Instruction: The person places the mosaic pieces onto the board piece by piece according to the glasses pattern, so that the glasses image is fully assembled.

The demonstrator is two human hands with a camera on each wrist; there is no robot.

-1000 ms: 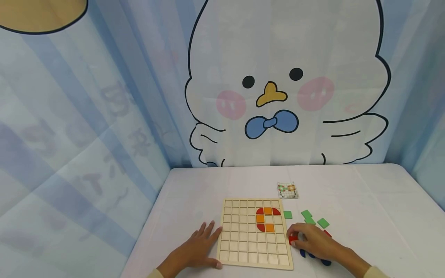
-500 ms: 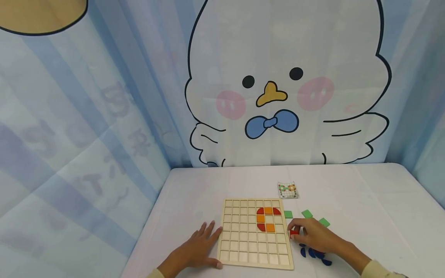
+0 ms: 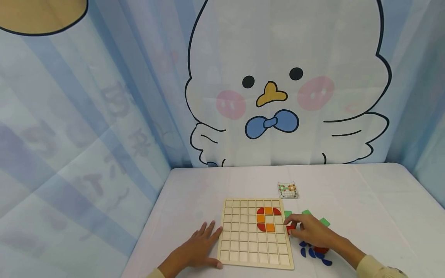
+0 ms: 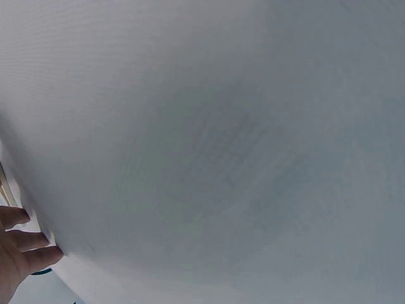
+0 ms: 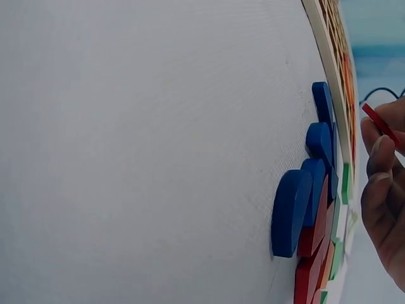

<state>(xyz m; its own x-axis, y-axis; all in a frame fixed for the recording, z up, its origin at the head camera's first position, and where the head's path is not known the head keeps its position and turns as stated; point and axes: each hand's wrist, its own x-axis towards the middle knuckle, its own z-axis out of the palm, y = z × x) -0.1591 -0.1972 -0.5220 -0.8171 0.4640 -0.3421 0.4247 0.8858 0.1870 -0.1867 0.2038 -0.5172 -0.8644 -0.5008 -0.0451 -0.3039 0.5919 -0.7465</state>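
My right hand (image 3: 313,230) pinches a small red tile (image 3: 290,229) between thumb and fingers at the right edge of a wooden grid board (image 3: 240,247). In the right wrist view this red tile (image 5: 378,121) shows thin and tilted in the fingertips. Spread fingers of my left hand (image 3: 199,247) rest at the board's left edge, with the thumb near its lower left corner. Set in the board's upper right cells are red rounded tiles (image 3: 260,211) and orange square tiles (image 3: 268,210), with a bare cell amid them.
Blue rounded pieces (image 3: 311,253) and red pieces (image 3: 321,250) lie right of the board, below my right wrist. Green square tiles (image 3: 325,222) lie farther back, partly behind the hand. A small pattern card (image 3: 287,190) stands beyond the board. A curtain hangs behind the white table.
My right hand has moved up and left from the loose pieces to the board's edge, carrying the red tile. It uncovers more blue and red pieces. The left hand stays put.
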